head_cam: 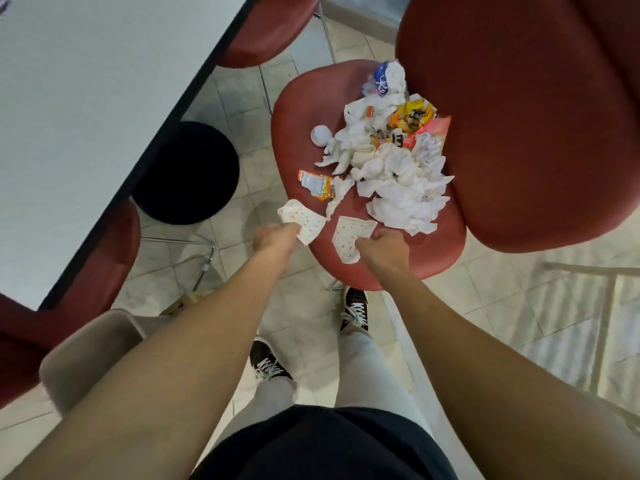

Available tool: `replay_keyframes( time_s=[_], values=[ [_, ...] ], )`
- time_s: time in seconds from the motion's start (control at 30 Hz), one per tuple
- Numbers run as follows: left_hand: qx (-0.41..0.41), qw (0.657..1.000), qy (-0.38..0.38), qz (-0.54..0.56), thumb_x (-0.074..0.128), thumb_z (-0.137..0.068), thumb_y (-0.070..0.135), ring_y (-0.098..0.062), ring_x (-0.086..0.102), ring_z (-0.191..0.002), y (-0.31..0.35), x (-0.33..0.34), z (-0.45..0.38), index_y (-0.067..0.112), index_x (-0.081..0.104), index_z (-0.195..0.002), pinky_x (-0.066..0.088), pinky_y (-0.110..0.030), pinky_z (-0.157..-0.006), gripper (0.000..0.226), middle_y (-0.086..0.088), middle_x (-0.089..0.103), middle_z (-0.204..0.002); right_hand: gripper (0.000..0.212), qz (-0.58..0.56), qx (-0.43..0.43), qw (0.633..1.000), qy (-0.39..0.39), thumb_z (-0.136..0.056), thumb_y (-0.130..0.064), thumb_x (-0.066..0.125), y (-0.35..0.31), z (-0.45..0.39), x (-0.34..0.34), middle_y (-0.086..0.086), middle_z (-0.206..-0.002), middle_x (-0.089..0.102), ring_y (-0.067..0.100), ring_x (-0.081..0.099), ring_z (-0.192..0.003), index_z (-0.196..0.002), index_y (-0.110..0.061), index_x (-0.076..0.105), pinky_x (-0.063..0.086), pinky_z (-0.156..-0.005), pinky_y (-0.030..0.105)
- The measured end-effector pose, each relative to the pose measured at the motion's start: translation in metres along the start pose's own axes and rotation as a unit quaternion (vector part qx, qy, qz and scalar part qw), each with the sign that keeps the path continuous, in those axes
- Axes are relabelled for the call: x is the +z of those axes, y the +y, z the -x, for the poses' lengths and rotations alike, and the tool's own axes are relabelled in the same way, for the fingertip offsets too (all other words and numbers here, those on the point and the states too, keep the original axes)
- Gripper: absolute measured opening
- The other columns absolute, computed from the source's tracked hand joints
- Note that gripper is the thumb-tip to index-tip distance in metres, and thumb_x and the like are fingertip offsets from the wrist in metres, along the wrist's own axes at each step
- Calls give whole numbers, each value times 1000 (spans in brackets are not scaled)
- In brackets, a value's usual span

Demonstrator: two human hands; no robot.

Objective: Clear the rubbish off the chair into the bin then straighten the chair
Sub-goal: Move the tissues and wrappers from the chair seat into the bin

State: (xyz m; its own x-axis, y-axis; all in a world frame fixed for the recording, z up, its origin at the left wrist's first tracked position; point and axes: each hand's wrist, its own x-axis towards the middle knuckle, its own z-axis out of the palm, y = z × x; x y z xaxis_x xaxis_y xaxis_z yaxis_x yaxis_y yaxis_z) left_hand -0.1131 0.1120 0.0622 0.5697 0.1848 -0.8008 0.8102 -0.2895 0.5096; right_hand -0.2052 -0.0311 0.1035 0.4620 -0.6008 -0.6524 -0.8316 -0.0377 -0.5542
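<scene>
A red chair (pixel 304 109) stands in front of me, its seat heaped with rubbish: crumpled white tissues (pixel 398 188), a yellow sweet wrapper (pixel 410 117), an orange packet (pixel 317 185) and a blue-and-white wrapper (pixel 381 79). My left hand (pixel 273 237) grips a flattened white paper cup with pink dots (pixel 303 218) at the seat's near-left edge. My right hand (pixel 382 249) grips a second dotted paper cup (pixel 349 233) on the seat's front. A round black bin (pixel 187 173) stands on the floor left of the chair, beside the table.
A white table with a black edge (pixel 86 98) fills the upper left. More red chairs (pixel 266 32) are tucked around it, one at the lower left (pixel 69 268). The chair's tall red backrest (pixel 536 116) rises on the right. My feet stand on pale floor tiles.
</scene>
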Motion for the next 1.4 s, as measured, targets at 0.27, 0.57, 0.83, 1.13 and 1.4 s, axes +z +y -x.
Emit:
replay_keyframes(
  time_s=[0.27, 0.57, 0.83, 1.13, 1.4],
  values=[
    [-6, 995, 38, 94, 66, -80, 11, -13, 39, -44, -52, -123, 18, 13, 59, -74, 28, -18, -43, 9, -3, 55, -61, 30, 40, -71, 996, -30, -80, -12, 61, -21, 73, 66, -1, -59, 50, 18, 49, -59, -56, -14, 44, 35, -47, 23],
    [-32, 972, 140, 186, 73, -76, 18, -20, 56, -68, -129, -257, 13, 12, 68, -85, 42, -26, -61, 12, -10, 70, -85, 19, 105, -153, 970, -158, -83, -8, 60, -39, 156, 184, -1, -63, 58, 9, 49, -52, -65, -9, 56, 34, -39, 16],
    [-79, 938, 258, 218, 74, -72, 25, -27, 62, -67, -199, -350, 18, 16, 64, -67, 47, -30, -62, 14, -16, 72, -89, 8, 179, -200, 933, -239, -81, -13, 62, -30, 221, 281, 8, -80, 69, 23, 64, -71, -80, -6, 67, 47, -60, 30],
    [-65, 951, 270, 135, 71, -79, 33, -20, 56, -77, -213, -367, 30, 22, 62, -69, 43, -27, -71, 18, 5, 60, -70, 14, 254, -246, 896, -269, -85, -21, 62, -26, 232, 303, -1, -77, 60, 18, 58, -74, -91, -9, 64, 44, -58, 24],
    [-21, 977, 203, 69, 73, -77, 36, -13, 57, -75, -170, -315, 17, 24, 67, -83, 42, -25, -73, 15, 6, 64, -80, 18, 239, -193, 924, -230, -87, -20, 61, -31, 171, 235, 2, -88, 63, 20, 60, -86, -101, -9, 63, 49, -74, 31]
  ],
)
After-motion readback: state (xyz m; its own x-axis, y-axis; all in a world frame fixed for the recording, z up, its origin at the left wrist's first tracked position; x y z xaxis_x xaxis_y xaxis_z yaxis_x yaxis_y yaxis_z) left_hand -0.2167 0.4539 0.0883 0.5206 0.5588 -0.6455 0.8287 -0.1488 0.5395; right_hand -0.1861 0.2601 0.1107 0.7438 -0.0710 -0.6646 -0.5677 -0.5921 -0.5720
